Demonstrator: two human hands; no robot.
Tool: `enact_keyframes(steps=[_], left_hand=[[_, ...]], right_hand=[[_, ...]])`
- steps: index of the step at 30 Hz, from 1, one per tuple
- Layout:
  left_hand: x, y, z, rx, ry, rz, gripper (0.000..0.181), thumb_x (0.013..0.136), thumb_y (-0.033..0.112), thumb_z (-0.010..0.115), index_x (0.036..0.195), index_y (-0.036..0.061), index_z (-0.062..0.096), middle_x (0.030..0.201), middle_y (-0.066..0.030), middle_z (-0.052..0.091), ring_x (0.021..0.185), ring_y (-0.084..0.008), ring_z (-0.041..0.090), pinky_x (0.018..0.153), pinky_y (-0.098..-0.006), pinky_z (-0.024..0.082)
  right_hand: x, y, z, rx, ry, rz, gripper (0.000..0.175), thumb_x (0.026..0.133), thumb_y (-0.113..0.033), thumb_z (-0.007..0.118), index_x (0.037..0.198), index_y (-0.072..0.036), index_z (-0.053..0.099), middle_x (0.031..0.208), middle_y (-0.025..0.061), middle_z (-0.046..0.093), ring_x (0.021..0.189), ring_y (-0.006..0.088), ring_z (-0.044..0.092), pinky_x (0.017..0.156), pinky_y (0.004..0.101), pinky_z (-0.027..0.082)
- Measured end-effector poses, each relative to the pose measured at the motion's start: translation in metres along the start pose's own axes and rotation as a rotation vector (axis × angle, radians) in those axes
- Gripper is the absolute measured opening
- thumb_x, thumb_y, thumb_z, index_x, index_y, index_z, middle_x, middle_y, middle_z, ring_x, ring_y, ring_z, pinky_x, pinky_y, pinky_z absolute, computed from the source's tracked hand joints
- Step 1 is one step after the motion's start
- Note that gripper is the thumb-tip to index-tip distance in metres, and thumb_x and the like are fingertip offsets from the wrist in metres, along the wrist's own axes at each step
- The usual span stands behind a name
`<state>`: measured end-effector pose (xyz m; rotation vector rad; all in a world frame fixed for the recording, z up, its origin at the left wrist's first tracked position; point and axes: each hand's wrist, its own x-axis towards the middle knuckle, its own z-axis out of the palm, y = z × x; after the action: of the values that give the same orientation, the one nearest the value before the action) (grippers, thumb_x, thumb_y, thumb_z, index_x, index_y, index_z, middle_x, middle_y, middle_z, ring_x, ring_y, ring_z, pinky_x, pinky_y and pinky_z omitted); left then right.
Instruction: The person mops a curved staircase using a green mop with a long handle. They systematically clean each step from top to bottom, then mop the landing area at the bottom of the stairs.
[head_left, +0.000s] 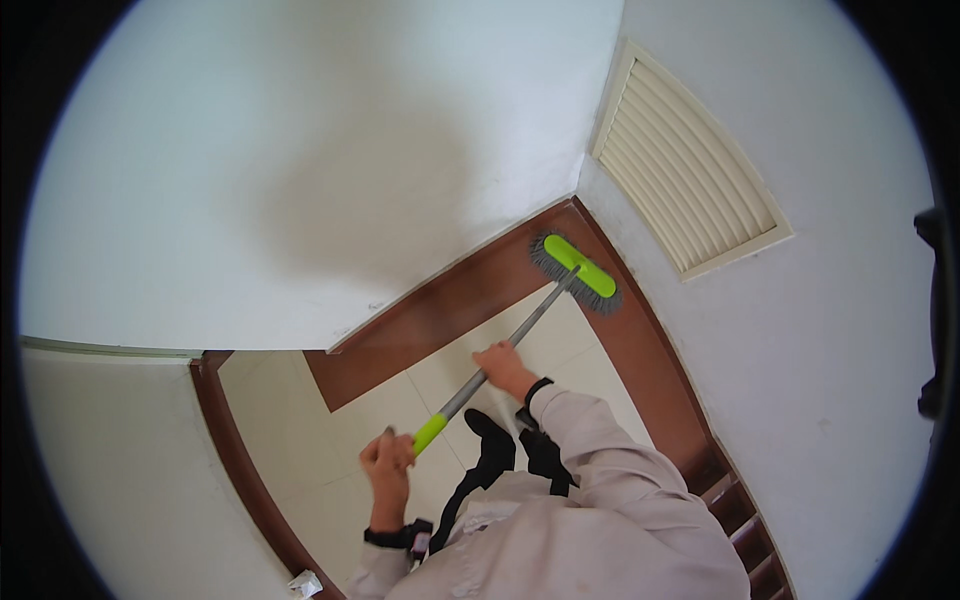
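A mop with a bright green head plate (592, 277) and a grey fringed pad (547, 259) rests on the brown floor border, close to the corner of two walls. Its grey pole (536, 319) slants down to a green grip (430, 435). My left hand (388, 461) is closed around the end of that green grip. Higher up, my right hand (504, 367) is wrapped around the grey pole. Both wrists wear black bands, and the left one carries a small device (420, 540).
A cream louvred vent (694, 172) is set low in the right wall. Brown skirting (247, 450) edges the left wall, with a crumpled white item (305, 584) beside it. Brown steps (750, 529) lie at lower right. My black shoes (491, 435) stand on cream tiles (337, 502).
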<state>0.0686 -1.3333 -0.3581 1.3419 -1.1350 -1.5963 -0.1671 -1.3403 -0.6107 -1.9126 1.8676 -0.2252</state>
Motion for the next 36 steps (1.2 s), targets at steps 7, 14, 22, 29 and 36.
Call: enact_keyframes(steps=[7,14,22,29,36], left_hand=[[-0.012,0.019,0.012,-0.024,-0.159,0.08,0.053,0.102,0.011,0.049,0.052,0.0133,0.032,0.044,0.0017,0.029,0.042,-0.0137,0.036,0.074,-0.0375,0.047],[-0.03,0.038,-0.003,0.033,-0.242,-0.075,0.056,0.101,0.011,0.049,0.049,0.0135,0.029,0.041,0.0021,0.028,0.038,-0.0131,0.033,0.068,-0.0356,0.046],[0.0,0.009,0.054,0.048,-0.392,-0.168,0.054,0.101,0.012,0.053,0.05,0.0127,0.035,0.044,0.0022,0.031,0.042,-0.0133,0.038,0.066,-0.0361,0.046],[0.052,0.039,0.038,-0.045,-0.255,-0.022,0.054,0.1,0.017,0.059,0.05,0.0128,0.039,0.045,0.0023,0.034,0.042,-0.0108,0.035,0.067,-0.0338,0.045],[0.082,0.038,0.064,-0.085,-0.21,0.117,0.057,0.103,0.019,0.057,0.051,0.0158,0.033,0.043,0.0028,0.028,0.041,-0.0103,0.03,0.07,-0.0324,0.043]], right_hand=[[-0.031,-0.002,-0.017,0.07,0.268,0.039,0.019,0.079,-0.011,0.069,0.09,-0.015,0.056,0.084,0.0048,0.064,0.094,0.0274,0.063,0.089,0.0453,0.042],[-0.117,-0.048,0.021,0.344,0.358,0.156,0.024,0.075,-0.012,0.071,0.09,-0.015,0.053,0.078,0.006,0.062,0.083,0.0311,0.062,0.081,0.0456,0.042],[-0.16,0.007,0.031,0.251,0.185,0.343,0.026,0.069,-0.008,0.069,0.09,-0.018,0.056,0.074,0.0058,0.063,0.08,0.0323,0.065,0.072,0.0479,0.043],[-0.056,0.012,-0.002,0.191,0.141,0.253,0.022,0.073,-0.007,0.064,0.09,-0.017,0.056,0.077,0.0068,0.066,0.082,0.0336,0.067,0.073,0.049,0.042],[0.038,0.045,-0.05,0.075,0.276,0.215,0.019,0.078,-0.004,0.065,0.093,-0.016,0.059,0.085,0.0055,0.067,0.094,0.0276,0.066,0.084,0.0449,0.043]])
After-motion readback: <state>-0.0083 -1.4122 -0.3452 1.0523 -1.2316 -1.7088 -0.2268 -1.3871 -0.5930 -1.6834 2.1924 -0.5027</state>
